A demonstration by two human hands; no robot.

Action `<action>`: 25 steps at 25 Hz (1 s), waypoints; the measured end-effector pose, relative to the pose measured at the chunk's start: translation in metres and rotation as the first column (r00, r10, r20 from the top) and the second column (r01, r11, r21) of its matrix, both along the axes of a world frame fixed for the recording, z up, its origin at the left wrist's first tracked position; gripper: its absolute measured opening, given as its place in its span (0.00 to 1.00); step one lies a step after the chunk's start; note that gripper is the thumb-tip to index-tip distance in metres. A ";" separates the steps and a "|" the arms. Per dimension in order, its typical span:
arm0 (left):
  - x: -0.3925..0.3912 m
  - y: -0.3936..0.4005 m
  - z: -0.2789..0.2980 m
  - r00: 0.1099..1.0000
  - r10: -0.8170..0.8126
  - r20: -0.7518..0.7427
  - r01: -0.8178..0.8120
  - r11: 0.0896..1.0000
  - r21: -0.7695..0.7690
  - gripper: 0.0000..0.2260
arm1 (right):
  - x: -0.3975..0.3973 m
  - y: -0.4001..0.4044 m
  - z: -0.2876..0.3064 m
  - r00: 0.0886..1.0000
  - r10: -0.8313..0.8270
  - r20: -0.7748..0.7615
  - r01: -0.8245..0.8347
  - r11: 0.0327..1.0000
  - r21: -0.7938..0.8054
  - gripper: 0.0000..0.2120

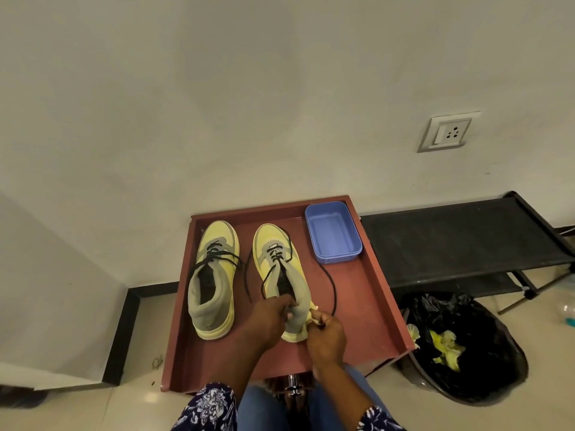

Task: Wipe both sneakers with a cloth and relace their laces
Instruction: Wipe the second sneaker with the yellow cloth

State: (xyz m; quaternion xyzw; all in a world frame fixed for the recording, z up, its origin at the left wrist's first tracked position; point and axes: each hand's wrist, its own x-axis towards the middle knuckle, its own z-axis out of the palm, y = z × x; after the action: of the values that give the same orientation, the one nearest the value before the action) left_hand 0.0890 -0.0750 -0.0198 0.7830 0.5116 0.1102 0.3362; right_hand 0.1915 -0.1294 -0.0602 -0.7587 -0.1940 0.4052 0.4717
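The red-brown tray-like surface had a raised rim on its far, left and right sides, and everything lay inside that rim. Two yellow-and-grey sneakers stood side by side on the surface, long axes running near to far, toes toward the far rim and the wall, heels toward the person. The left sneaker sat close to the left rim, its black lace tied loosely across the tongue. The right sneaker stood near the middle of the surface, its black lace trailing in a long loop over the bare stretch toward the right rim. A blue plastic tub filled the far right corner of the surface, just beside the right sneaker's toe. The left hand gripped the right sneaker's heel collar, fingers curled round it. The right hand pinched a small yellow cloth against the heel. Beyond the surface's right rim stood a black-lined bin and a low black rack.
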 end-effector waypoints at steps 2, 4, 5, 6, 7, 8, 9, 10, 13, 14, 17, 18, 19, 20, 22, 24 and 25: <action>0.001 -0.002 0.001 1.000 0.003 -0.008 -0.003 1.000 -0.004 0.10 | -0.011 -0.004 -0.001 0.998 -0.053 -0.017 0.053 0.999 0.002 0.10; 0.001 -0.004 0.000 1.000 0.003 -0.014 -0.003 1.000 -0.009 0.12 | -0.015 -0.007 -0.004 0.997 -0.071 -0.023 0.071 0.997 0.002 0.10; 0.001 -0.004 0.000 1.000 0.004 -0.022 -0.004 1.000 -0.011 0.12 | -0.015 -0.007 -0.006 0.997 -0.074 -0.016 0.074 0.997 -0.001 0.09; 0.001 -0.004 -0.001 1.000 0.002 -0.024 -0.002 1.000 -0.001 0.11 | -0.014 -0.008 -0.006 0.996 -0.085 -0.015 0.085 0.996 -0.005 0.09; 0.000 -0.004 -0.001 1.000 -0.001 -0.025 0.001 1.000 0.008 0.10 | -0.012 -0.008 -0.005 0.995 -0.103 -0.019 0.103 0.995 -0.011 0.10; 0.000 -0.004 -0.001 1.000 -0.007 -0.020 0.007 1.000 0.023 0.10 | -0.010 -0.008 -0.005 0.992 -0.126 -0.030 0.125 0.992 -0.026 0.10; 0.000 -0.004 -0.001 1.000 -0.010 -0.014 0.010 0.999 0.034 0.09 | -0.008 -0.008 -0.004 0.988 -0.147 -0.042 0.145 0.988 -0.046 0.11; 0.000 -0.005 0.000 1.000 -0.007 -0.005 0.007 0.999 0.041 0.09 | -0.007 -0.007 -0.005 0.985 -0.163 -0.049 0.159 0.985 -0.065 0.12; 0.002 -0.008 0.000 1.000 0.021 0.009 -0.022 0.999 0.049 0.11 | -0.001 -0.003 -0.007 0.979 -0.188 -0.074 0.179 0.978 -0.109 0.12; 0.003 -0.010 0.000 1.000 0.022 0.006 -0.023 0.998 0.055 0.14 | 0.003 0.001 -0.006 0.976 -0.197 -0.095 0.185 0.975 -0.126 0.11; 0.004 -0.013 0.000 1.000 0.008 -0.018 -0.006 0.997 0.083 0.22 | 0.019 0.017 -0.001 0.981 -0.124 -0.151 0.098 0.981 -0.167 0.08; 0.004 -0.013 -0.001 1.000 0.015 -0.013 -0.014 0.996 0.090 0.23 | 0.024 0.024 0.001 0.985 -0.079 -0.151 0.052 0.984 -0.172 0.09; 0.004 -0.012 -0.001 1.000 0.025 -0.009 -0.024 0.996 0.089 0.23 | 0.028 0.031 0.004 0.988 -0.040 -0.149 0.014 0.985 -0.171 0.09; 0.005 -0.012 -0.002 1.000 0.028 -0.004 -0.027 0.996 0.090 0.23 | 0.031 0.038 0.007 0.990 -0.011 -0.143 -0.013 0.986 -0.165 0.09; 0.006 -0.012 -0.003 0.999 0.037 0.003 -0.037 0.996 0.083 0.23 | 0.036 0.051 0.013 0.991 0.043 -0.129 -0.062 0.987 -0.145 0.10; 0.006 -0.012 -0.004 0.999 0.049 0.016 -0.050 0.996 0.077 0.23 | 0.037 0.060 0.017 0.989 0.114 -0.096 -0.125 0.986 -0.111 0.10; 0.006 -0.012 -0.004 0.999 0.050 0.020 -0.051 0.996 0.074 0.23 | 0.037 0.061 0.019 0.986 0.154 -0.061 -0.160 0.982 -0.099 0.11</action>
State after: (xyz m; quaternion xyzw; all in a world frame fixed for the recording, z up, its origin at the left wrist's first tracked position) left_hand 0.0948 -0.0870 -0.0237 0.7806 0.5238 0.1448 0.3086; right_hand 0.2284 -0.0682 -0.0410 -0.7535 -0.2196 0.4704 0.4034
